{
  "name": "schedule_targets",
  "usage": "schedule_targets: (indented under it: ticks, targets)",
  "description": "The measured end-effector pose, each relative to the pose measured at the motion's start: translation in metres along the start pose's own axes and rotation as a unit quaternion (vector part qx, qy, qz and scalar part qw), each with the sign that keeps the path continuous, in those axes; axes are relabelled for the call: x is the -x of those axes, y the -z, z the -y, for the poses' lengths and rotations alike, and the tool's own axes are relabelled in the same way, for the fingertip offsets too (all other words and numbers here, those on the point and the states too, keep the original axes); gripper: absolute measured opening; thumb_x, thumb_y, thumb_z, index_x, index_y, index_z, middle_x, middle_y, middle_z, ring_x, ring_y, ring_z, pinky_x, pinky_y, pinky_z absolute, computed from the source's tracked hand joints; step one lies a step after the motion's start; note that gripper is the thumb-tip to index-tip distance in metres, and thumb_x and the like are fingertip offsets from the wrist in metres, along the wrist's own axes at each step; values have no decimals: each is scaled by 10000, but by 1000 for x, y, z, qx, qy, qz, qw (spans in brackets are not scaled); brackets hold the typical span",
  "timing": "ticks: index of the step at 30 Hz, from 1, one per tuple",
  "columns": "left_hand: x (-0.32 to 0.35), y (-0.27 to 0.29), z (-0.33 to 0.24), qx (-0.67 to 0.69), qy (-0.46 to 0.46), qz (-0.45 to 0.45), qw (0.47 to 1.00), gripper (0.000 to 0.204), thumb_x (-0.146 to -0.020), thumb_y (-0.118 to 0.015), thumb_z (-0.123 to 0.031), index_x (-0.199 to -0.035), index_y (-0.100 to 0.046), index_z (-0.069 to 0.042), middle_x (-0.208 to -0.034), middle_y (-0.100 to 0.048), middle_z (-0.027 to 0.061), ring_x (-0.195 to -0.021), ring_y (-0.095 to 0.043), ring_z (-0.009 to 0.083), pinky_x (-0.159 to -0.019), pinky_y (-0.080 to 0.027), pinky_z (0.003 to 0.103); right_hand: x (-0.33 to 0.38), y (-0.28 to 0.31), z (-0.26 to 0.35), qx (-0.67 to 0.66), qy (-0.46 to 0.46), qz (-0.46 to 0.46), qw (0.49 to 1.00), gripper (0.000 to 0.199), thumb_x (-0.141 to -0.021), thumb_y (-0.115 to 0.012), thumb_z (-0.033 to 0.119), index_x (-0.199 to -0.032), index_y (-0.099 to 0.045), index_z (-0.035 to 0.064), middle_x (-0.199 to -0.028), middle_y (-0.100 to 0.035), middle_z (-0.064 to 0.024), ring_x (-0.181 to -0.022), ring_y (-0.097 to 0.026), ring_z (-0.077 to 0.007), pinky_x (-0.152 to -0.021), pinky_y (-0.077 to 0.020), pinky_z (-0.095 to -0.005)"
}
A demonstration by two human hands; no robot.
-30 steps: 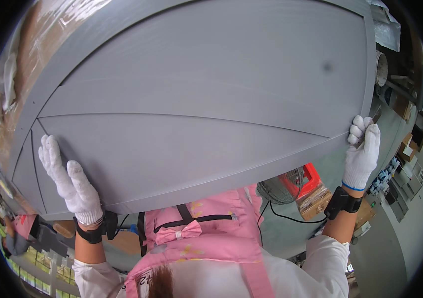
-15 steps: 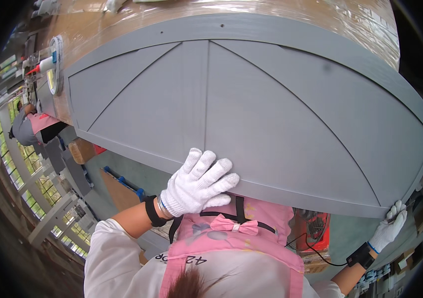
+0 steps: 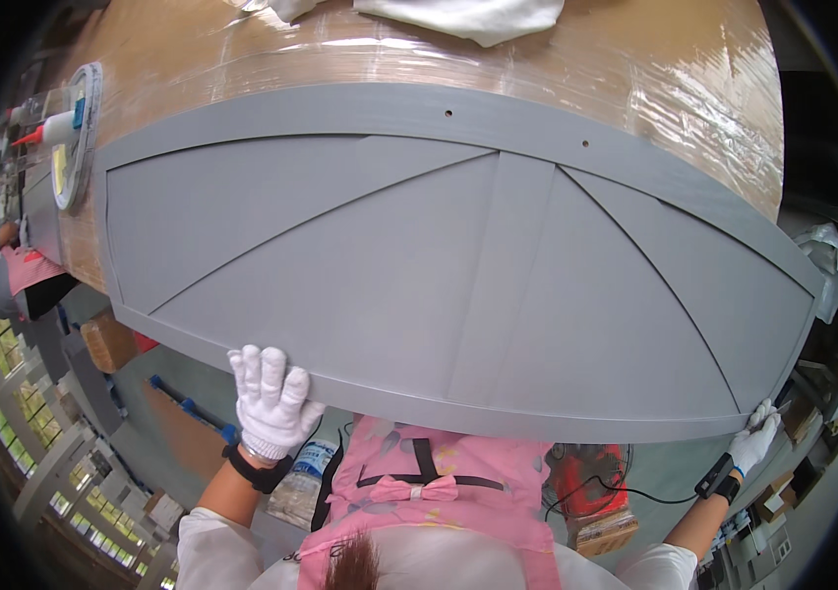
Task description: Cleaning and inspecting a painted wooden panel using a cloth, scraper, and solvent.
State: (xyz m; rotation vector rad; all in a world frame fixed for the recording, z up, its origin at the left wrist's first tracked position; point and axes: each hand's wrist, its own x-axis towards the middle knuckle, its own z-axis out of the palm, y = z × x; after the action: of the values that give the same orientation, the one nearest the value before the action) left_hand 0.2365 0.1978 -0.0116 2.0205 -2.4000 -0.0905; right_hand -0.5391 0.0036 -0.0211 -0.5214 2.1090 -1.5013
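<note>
A long grey panel with raised frame strips and diagonal grooves lies flat in front of me, its near edge just beyond my apron. Toward the left of that edge, my white-gloved left hand rests with its fingers stretched over the rim and slightly apart. Far to the right, my right hand, also gloved, grips the panel's near right corner; its thumb side is partly hidden. Two small holes show in the panel's far strip.
The panel lies on a film-wrapped brown surface with white cloth at its far side. At the left are a white bottle with a red tip and an oval ring-shaped item. A co-worker bends at far left. A red fan stands below the panel.
My left hand has moved left along the near edge, away from the panel's middle. My right hand stays at the corner. The view has shifted, bringing more of the far surface and white cloth into sight.
</note>
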Motion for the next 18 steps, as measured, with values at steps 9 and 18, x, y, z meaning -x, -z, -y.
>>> schedule_targets:
  ticks: [9, 18]
  targets:
    - [23, -10, 33, -3, 39, -55, 998, 848, -860, -662, -302, -1554, -205, -130, -1604, -207, 169, -1479, -174, 426, -1183, -140, 608, -6, 9, -11, 3, 17, 33, 999, 245, -1024, -475, 185, -1198, -523, 20, -1109, -651, -121, -845, -624, -129, -670, -522, -211]
    - [23, -25, 31, -8, 64, -103, 993, 821, -847, -671, -351, -1531, -252, -172, -1569, -279, 158, -1466, -216, 408, -1175, -153, 614, 11, -8, 2, -5, -9, -20, 1000, 200, -1020, -459, 146, -1172, -546, 52, -985, -642, -85, -720, -562, -101, -578, -465, -193]
